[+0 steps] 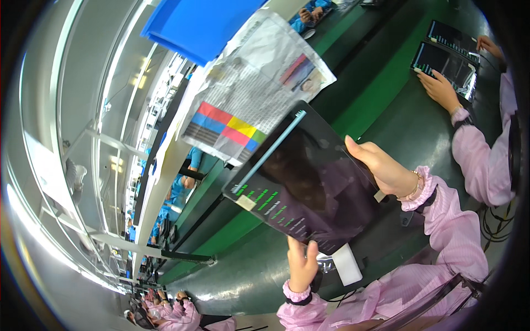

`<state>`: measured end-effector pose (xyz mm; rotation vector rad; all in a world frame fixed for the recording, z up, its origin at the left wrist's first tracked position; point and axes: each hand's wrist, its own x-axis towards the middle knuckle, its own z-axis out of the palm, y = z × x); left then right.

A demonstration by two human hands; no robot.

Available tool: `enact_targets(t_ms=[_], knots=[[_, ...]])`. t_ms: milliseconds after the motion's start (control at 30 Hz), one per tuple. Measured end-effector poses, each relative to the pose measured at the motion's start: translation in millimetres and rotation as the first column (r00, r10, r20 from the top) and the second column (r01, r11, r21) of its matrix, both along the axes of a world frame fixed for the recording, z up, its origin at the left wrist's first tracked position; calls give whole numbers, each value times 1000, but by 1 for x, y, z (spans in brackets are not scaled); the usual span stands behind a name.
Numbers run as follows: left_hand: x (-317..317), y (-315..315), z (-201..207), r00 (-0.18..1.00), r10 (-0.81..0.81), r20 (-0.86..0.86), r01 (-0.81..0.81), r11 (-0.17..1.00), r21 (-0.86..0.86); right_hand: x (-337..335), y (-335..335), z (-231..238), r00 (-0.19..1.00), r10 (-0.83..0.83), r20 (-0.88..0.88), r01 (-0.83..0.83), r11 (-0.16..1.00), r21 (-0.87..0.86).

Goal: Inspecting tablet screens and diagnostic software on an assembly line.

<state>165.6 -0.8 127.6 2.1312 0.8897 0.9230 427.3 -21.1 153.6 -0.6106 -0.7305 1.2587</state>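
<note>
A black tablet (326,187) with lines of small, mostly green text on its dark screen is held up, tilted, between my two hands. My left hand (302,266) is closed on its lower edge, thumb on the front. Along the right edge, my right hand (386,170) grips with the thumb over the front and the other fingers hidden behind. Pale tape pieces stick to the tablet's edges, one tab (246,202) near the text. Below the tablet, a white flat pad (348,266) lies on the green bench, partly covered.
A crumpled printed sheet (248,88) hangs behind the tablet, under a blue bin (204,27). At right, a co-worker's hand (440,91) holds another tablet (444,63). Black cables (497,223) hang beside the green bench (221,276). Other people sit farther off.
</note>
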Motion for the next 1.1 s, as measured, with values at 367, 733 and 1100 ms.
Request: enact_targets(t_ms=[367, 733, 1100], knots=[[18, 12, 9, 943, 234, 235, -172, 951, -256, -19, -29, -47, 999, 26, 31, -19, 982, -185], [6, -4, -19, 974, -216, -61, 186, 930, -318, -15, -83, -71, 982, -182, 41, 183, 894, -409], [-6, -30, -73, 817, -110, -565, 283, 932, 227, 32, -68, -141, 982, -84, 167, 171, 768, -617]])
